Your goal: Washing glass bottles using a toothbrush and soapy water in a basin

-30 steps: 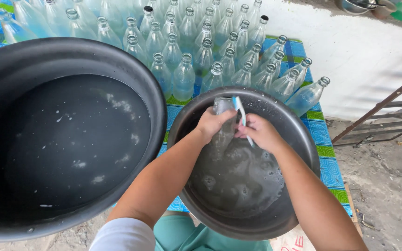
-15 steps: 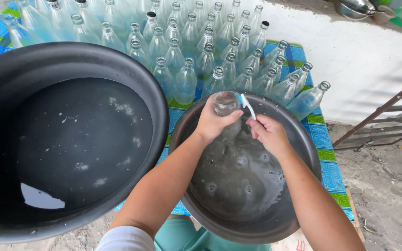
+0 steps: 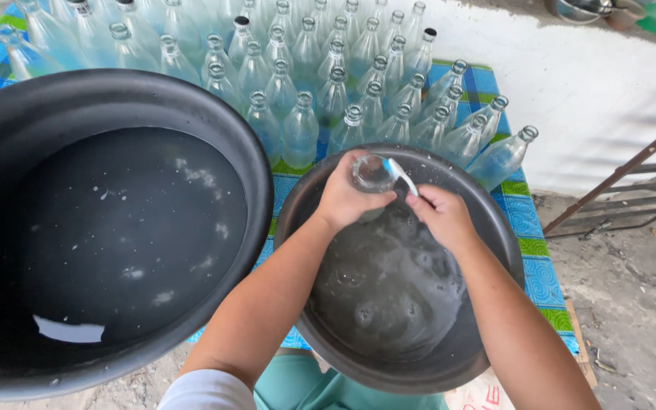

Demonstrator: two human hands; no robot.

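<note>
My left hand (image 3: 345,199) grips a clear glass bottle (image 3: 370,173) by its upper part, mouth up, over a dark basin (image 3: 499,228) of soapy water. My right hand (image 3: 442,218) holds a thin brush with a white and blue handle (image 3: 399,174); its tip goes into the bottle's mouth. Both hands are above the far side of the basin. The bottle's lower part is hidden behind my left hand.
A bigger black tub (image 3: 252,159) holding water stands at the left, touching the basin. Several empty glass bottles (image 3: 301,130) stand packed on a blue and green checked mat (image 3: 529,228) behind both. A white wall (image 3: 601,91) and a metal frame (image 3: 616,178) are at the right.
My hands, bottle and brush stay over the basin's far side. The view has shifted slightly, and the brush handle has tilted a little in the bottle's mouth.
</note>
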